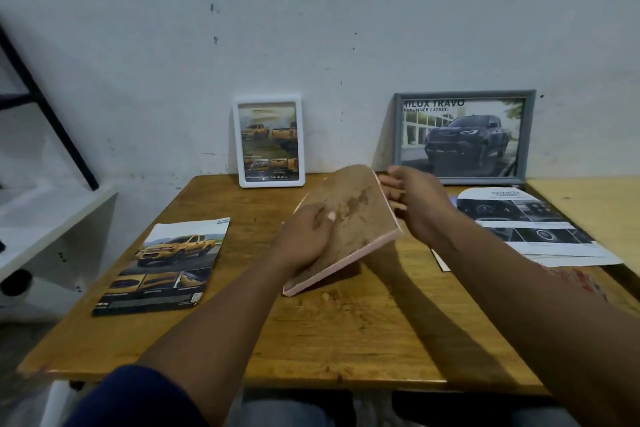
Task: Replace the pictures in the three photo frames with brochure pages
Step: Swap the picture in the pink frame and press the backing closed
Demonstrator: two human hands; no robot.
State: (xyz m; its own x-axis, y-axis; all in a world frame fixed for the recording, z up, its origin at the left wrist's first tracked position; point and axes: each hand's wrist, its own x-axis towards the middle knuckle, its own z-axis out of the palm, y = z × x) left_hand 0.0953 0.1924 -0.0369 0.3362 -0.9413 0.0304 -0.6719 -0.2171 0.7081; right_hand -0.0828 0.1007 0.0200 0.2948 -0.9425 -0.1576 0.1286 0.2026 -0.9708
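Observation:
A pink photo frame (360,218) is tilted over the middle of the wooden table (311,333), its brown backboard facing me and its lower corner near the tabletop. My left hand (304,236) holds its left edge, thumb on the backboard. My right hand (415,204) grips its upper right edge. A white frame (269,142) with a yellow-truck page leans on the wall behind. A grey frame (464,137) showing a dark pickup stands at the back right. A yellow-truck brochure page (162,269) lies at the left, and open brochure pages (530,225) lie at the right.
A white shelf unit (52,218) with a black diagonal bar (45,107) stands left of the table. A lighter table (588,204) adjoins on the right. The white wall (311,28) is right behind the frames. A red-printed sheet (581,282) lies by my right forearm.

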